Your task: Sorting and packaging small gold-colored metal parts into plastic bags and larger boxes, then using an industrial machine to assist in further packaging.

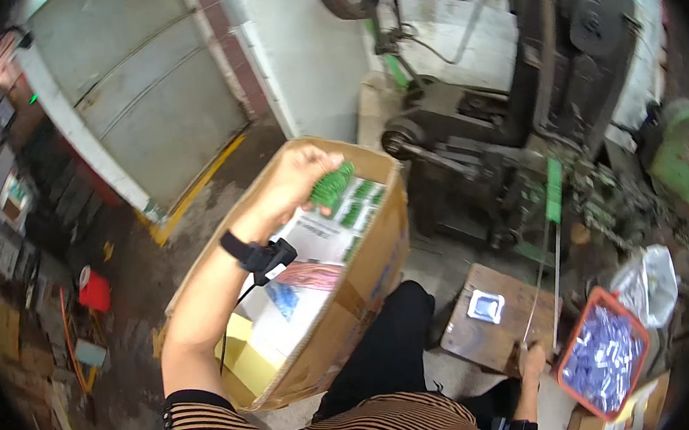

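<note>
There were my right fingers [532, 356], curled by the wooden worktop's [485, 344] near right corner; whether they gripped the thin rod [538, 283], I couldn't tell. Farther out, above the carton's [374, 263] far end, my left fingers [325, 162] closed round the green bundle [332, 187], probably bunched to stop it spilling.

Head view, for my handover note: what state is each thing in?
Left hand: closed on green bundle
Green bundle: held
Right hand: at wooden board, grip unclear
Cardboard box: open, holding packs
Red basket: open, filled with purple packets
Blue-and-white packet: lying flat
White plastic bag: crumpled
Grey door: apparently shut
</note>
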{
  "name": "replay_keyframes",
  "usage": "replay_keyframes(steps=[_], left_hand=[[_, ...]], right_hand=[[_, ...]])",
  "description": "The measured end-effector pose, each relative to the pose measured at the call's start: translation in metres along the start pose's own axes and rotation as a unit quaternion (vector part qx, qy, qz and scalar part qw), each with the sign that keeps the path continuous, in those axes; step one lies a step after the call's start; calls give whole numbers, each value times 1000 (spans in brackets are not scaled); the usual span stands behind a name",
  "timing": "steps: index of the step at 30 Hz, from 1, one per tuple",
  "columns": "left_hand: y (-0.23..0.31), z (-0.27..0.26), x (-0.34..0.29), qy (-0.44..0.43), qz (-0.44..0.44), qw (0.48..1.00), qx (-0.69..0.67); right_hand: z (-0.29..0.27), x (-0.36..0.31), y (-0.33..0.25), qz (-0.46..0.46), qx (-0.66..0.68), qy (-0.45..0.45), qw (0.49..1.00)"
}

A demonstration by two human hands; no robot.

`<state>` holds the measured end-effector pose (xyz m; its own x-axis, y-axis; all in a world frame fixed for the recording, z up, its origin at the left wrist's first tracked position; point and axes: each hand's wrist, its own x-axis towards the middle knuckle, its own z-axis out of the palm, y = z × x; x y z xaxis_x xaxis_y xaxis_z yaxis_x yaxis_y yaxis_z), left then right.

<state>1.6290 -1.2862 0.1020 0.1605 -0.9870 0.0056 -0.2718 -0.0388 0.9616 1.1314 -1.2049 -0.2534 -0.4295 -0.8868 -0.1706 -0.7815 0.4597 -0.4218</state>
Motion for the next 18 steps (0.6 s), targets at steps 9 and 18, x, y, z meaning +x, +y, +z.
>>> replay_keyframes(steps=[9,18], left_hand=[[-240,-27,26,67,-97,993,29],[-241,-31,13,88,-37,968,234]], right_hand=[[27,24,22,-134,-20,95,986],[34,28,26,-131,-82,164,974]])
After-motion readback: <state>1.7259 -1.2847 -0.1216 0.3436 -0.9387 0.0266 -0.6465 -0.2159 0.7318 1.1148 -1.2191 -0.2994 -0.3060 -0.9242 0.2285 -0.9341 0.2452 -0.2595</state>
